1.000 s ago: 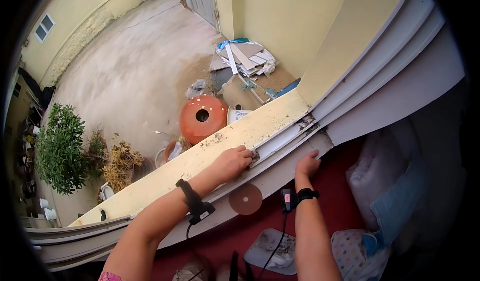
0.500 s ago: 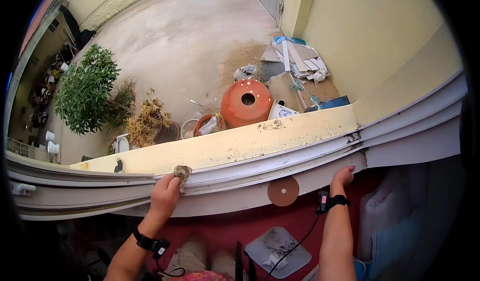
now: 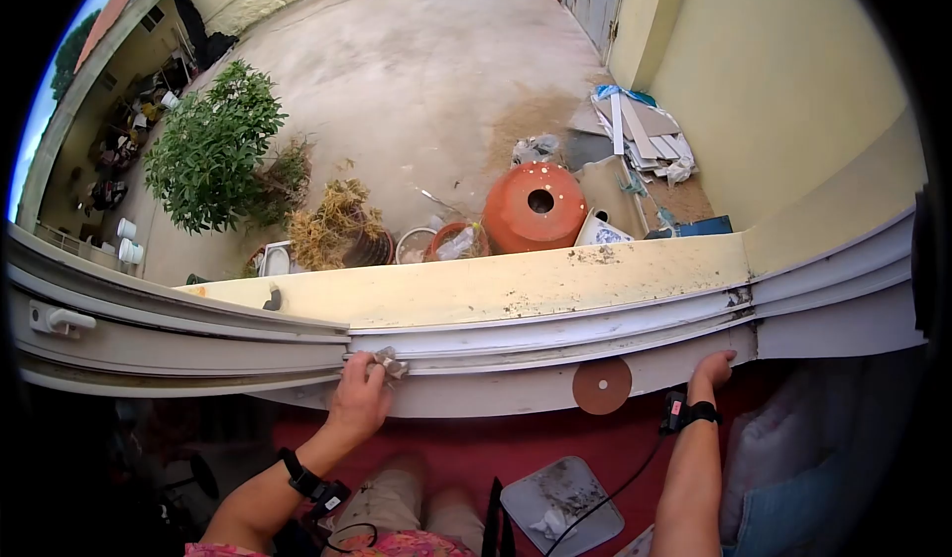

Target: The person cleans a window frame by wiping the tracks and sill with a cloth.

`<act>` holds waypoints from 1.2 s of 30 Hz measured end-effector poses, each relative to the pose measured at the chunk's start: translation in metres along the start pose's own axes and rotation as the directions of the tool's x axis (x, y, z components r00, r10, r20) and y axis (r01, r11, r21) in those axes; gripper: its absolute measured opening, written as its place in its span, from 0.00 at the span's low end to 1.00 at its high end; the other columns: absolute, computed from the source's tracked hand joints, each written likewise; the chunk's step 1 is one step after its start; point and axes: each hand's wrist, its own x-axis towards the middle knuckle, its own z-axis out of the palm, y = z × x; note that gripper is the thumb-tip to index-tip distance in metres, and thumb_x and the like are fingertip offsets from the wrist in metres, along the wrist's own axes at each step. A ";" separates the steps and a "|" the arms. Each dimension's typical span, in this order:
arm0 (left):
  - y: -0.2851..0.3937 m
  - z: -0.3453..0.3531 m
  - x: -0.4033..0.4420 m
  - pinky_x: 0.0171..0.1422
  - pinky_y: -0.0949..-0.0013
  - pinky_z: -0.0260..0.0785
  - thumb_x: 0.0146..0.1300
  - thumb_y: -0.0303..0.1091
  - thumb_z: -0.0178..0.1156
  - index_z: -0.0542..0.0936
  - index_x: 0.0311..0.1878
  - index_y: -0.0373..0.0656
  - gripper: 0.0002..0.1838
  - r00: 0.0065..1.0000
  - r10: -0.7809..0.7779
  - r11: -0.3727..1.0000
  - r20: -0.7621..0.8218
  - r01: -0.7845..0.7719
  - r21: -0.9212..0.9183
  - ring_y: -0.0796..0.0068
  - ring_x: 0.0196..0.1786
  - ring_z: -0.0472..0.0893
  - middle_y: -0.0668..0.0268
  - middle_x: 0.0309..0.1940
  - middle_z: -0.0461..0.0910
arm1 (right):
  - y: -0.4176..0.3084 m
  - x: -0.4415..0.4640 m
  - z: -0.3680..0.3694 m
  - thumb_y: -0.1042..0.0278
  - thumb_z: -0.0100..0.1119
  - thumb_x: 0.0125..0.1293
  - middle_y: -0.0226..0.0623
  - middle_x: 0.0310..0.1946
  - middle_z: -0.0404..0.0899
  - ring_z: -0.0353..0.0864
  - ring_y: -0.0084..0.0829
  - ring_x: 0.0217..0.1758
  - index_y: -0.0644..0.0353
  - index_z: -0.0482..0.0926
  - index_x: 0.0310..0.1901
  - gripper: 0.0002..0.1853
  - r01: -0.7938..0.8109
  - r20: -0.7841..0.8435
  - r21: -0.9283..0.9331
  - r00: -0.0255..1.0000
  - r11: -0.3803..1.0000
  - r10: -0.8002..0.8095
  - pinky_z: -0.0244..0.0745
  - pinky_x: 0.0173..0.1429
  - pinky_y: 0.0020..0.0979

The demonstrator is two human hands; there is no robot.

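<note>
My left hand (image 3: 359, 394) is closed on a crumpled, dirty cloth (image 3: 390, 364), which touches the white window track (image 3: 496, 337) near its left end. At the right, my right hand (image 3: 712, 371) rests at the inner edge of the sill with its fingers curled; nothing can be made out in it. Between the hands a round brown disc (image 3: 602, 387) with a pale centre lies against the sill (image 3: 496, 393). Dark dirt (image 3: 739, 299) sits in the track's right part. Specks of debris lie on the yellow outer ledge (image 3: 446, 289).
Below the sill, a grey tray (image 3: 585, 478) holds dirt and a white crumpled piece. Outside stand a red-orange pot (image 3: 535, 207), a green bush (image 3: 213, 145), dried plants (image 3: 332, 228) and stacked boards (image 3: 645, 135). A window handle (image 3: 61, 320) juts out at the left.
My left hand has moved with the cloth from the middle of the track to its left end. My right hand stays at the sill's edge. The view has swung round.
</note>
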 end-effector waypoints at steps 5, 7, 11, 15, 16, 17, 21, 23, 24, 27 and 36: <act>-0.013 0.013 -0.009 0.51 0.55 0.68 0.46 0.21 0.61 0.67 0.48 0.36 0.23 0.990 -0.115 0.989 0.080 0.122 -0.084 0.44 0.52 0.69 0.48 0.50 0.66 | 0.014 0.020 0.009 0.39 0.36 0.64 0.66 0.45 0.74 0.73 0.58 0.51 0.80 0.75 0.42 0.39 0.013 -0.010 -0.029 1.000 1.000 -0.013 0.68 0.57 0.45; -0.028 0.017 -0.013 0.51 0.57 0.68 0.46 0.20 0.60 0.67 0.48 0.36 0.23 0.990 -0.116 0.987 0.082 0.125 -0.105 0.45 0.51 0.70 0.49 0.49 0.67 | 0.011 0.015 0.006 0.39 0.36 0.64 0.66 0.44 0.74 0.73 0.58 0.51 0.80 0.75 0.42 0.39 0.007 -0.010 -0.018 1.000 1.000 -0.008 0.68 0.57 0.45; -0.014 -0.008 0.008 0.46 0.58 0.71 0.51 0.20 0.55 0.72 0.45 0.37 0.15 0.989 -0.133 0.968 -0.067 0.115 -0.223 0.50 0.46 0.74 0.52 0.44 0.72 | 0.004 0.004 0.000 0.40 0.36 0.64 0.66 0.45 0.74 0.73 0.58 0.51 0.80 0.75 0.42 0.39 -0.007 0.011 0.021 1.000 1.000 0.007 0.68 0.56 0.45; -0.005 -0.023 0.032 0.42 0.65 0.71 0.58 0.21 0.52 0.73 0.42 0.36 0.09 0.992 -0.065 0.935 -0.111 0.022 -0.354 0.59 0.39 0.76 0.55 0.38 0.74 | 0.000 -0.001 -0.001 0.40 0.35 0.64 0.66 0.45 0.74 0.73 0.59 0.51 0.80 0.75 0.43 0.39 0.009 0.005 0.007 1.000 1.000 -0.009 0.68 0.57 0.45; -0.004 -0.023 0.035 0.41 0.67 0.69 0.61 0.23 0.51 0.74 0.41 0.36 0.07 0.977 -0.208 0.844 -0.036 0.161 -0.512 0.65 0.36 0.76 0.57 0.35 0.74 | 0.001 0.000 -0.001 0.40 0.35 0.64 0.66 0.45 0.74 0.73 0.59 0.51 0.80 0.75 0.43 0.39 0.001 0.006 0.012 1.000 1.000 -0.001 0.68 0.57 0.45; -0.003 -0.023 0.037 0.39 0.70 0.68 0.64 0.25 0.49 0.74 0.40 0.35 0.06 0.942 -0.331 0.708 0.065 0.293 -0.643 0.70 0.32 0.75 0.60 0.31 0.74 | 0.001 0.001 -0.001 0.40 0.35 0.64 0.66 0.45 0.74 0.73 0.59 0.51 0.80 0.75 0.43 0.39 -0.007 0.006 0.016 1.000 1.000 0.007 0.68 0.57 0.45; -0.018 0.001 0.048 0.37 0.73 0.66 0.65 0.27 0.48 0.73 0.41 0.34 0.07 0.892 -0.436 0.666 0.119 0.408 -0.624 0.75 0.29 0.73 0.62 0.23 0.73 | 0.004 0.004 -0.001 0.40 0.35 0.65 0.66 0.45 0.74 0.73 0.59 0.51 0.80 0.75 0.43 0.39 0.008 0.010 -0.011 1.000 1.000 -0.008 0.68 0.56 0.45; -0.023 0.015 0.048 0.38 0.70 0.68 0.62 0.25 0.51 0.74 0.41 0.35 0.06 0.883 -0.462 0.731 0.076 0.428 -0.531 0.70 0.32 0.74 0.58 0.32 0.75 | 0.003 0.005 0.001 0.40 0.35 0.65 0.66 0.44 0.74 0.74 0.59 0.50 0.80 0.75 0.43 0.39 0.010 -0.008 -0.031 1.000 0.999 -0.010 0.69 0.56 0.46; -0.017 0.018 0.049 0.40 0.67 0.69 0.59 0.23 0.53 0.74 0.41 0.36 0.07 0.885 -0.464 0.753 -0.029 0.377 -0.539 0.66 0.36 0.74 0.57 0.38 0.74 | 0.003 0.005 0.002 0.40 0.35 0.65 0.66 0.44 0.74 0.74 0.59 0.50 0.80 0.75 0.43 0.39 0.008 -0.010 -0.030 1.000 1.000 -0.008 0.69 0.56 0.46; -0.010 0.013 0.047 0.45 0.62 0.71 0.51 0.20 0.56 0.75 0.40 0.37 0.11 0.935 -0.324 0.896 -0.146 0.254 -0.363 0.58 0.44 0.74 0.54 0.49 0.70 | 0.006 0.006 0.002 0.40 0.35 0.65 0.66 0.44 0.75 0.74 0.59 0.50 0.80 0.75 0.42 0.39 0.015 -0.007 -0.029 1.000 0.999 -0.015 0.69 0.56 0.46; -0.015 -0.010 0.054 0.54 0.57 0.68 0.37 0.19 0.61 0.73 0.34 0.39 0.16 0.980 0.096 0.994 -0.174 -0.105 -0.041 0.51 0.52 0.73 0.52 0.50 0.73 | 0.000 -0.001 -0.001 0.40 0.36 0.65 0.65 0.44 0.75 0.74 0.59 0.50 0.79 0.75 0.43 0.38 -0.006 -0.026 -0.017 1.000 1.000 0.006 0.69 0.56 0.46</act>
